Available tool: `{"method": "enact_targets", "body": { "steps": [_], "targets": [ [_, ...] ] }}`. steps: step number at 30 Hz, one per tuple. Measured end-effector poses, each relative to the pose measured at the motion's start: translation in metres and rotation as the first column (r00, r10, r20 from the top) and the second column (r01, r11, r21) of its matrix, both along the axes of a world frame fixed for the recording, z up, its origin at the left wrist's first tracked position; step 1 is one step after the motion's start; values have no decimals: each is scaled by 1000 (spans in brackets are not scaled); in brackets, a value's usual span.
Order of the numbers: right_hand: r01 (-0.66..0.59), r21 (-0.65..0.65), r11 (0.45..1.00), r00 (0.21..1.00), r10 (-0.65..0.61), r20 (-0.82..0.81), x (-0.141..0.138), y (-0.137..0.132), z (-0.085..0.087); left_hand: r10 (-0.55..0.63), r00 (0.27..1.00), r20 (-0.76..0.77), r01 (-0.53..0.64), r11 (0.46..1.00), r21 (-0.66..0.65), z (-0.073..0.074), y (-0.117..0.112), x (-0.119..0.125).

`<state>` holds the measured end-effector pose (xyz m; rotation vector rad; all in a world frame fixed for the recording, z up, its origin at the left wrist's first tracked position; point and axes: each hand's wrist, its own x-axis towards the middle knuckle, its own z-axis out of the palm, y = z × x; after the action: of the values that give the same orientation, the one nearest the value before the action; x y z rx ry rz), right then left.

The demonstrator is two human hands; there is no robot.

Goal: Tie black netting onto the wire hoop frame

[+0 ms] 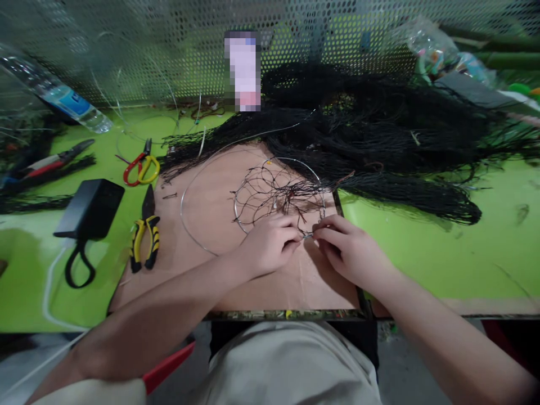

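Note:
A round metal wire hoop (235,209) lies on the wooden board (202,197), with black netting (264,191) spread across it. My left hand (272,242) is closed in a pinch on the hoop's near side. Just to its right, my right hand (350,247) pinches the same stretch of wire, its fingertips close to the left ones. A longer loose wire (182,202) curves out from under my left hand and up towards the back. Beyond the hoop, the netting runs into a big black heap of net (329,129). My fingers hide the exact point of grip.
Yellow-black pliers (145,236), red-yellow snips (142,169) and a black box with a strap (95,208) lie to the left. Further back are red-handled pliers (54,160), a plastic bottle (71,104) and a blurred phone-like object (244,70) against a perforated metal panel (181,50).

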<state>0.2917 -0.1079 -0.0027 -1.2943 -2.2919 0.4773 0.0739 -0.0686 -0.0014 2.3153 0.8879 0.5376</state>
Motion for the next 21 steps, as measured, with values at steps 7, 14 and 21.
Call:
{"method": "enact_targets", "body": {
  "steps": [7,14,21],
  "targets": [
    [-25,-33,999,1000,25,-9,-1,-1,2,13,999,49,-11,1000,-22,-4,2,-1],
    [5,-21,1000,1000,-5,-22,-2,2,1,-12,999,44,14,999,-32,-5,4,-2],
    [75,-7,997,995,-75,-64,3,5,-1,-62,998,7,62,998,5,-4,6,-4]
  ]
}}
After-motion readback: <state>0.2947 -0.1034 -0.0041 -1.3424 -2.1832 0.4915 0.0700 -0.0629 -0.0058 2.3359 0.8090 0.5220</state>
